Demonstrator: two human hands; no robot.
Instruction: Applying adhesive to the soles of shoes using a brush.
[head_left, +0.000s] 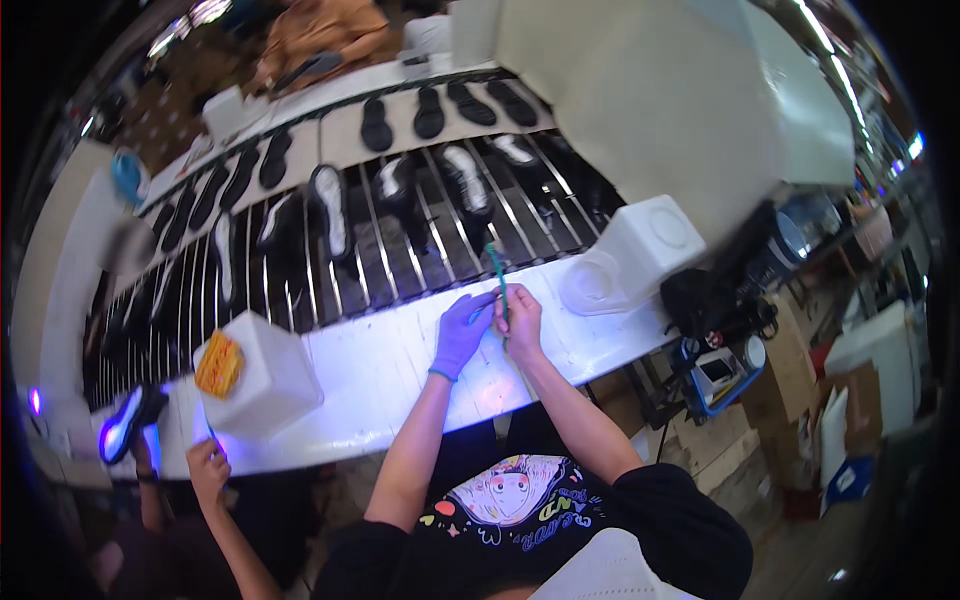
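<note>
A thin green-handled brush [498, 268] stands up from my bare right hand [521, 320], whose fingers are closed round its handle. Its tip reaches to the edge of the rack by a black shoe upper [466, 182] with a whitish bottom. In a purple glove, my left hand [462, 332] is beside the right one, fingertips drawn together against the handle and the right fingers. Whether those gloved fingers pinch anything is hidden. Both hands are above the white ledge [390, 350].
More whitish-bottomed shoe uppers [330, 210] lie across the metal-rod rack [375, 250]; black soles [428, 112] line the strip behind. A white container [640, 255] stands right, a white block [268, 375] with a yellow-orange sponge-like piece [219, 365] left. Another person's hand [208, 470] is lower left.
</note>
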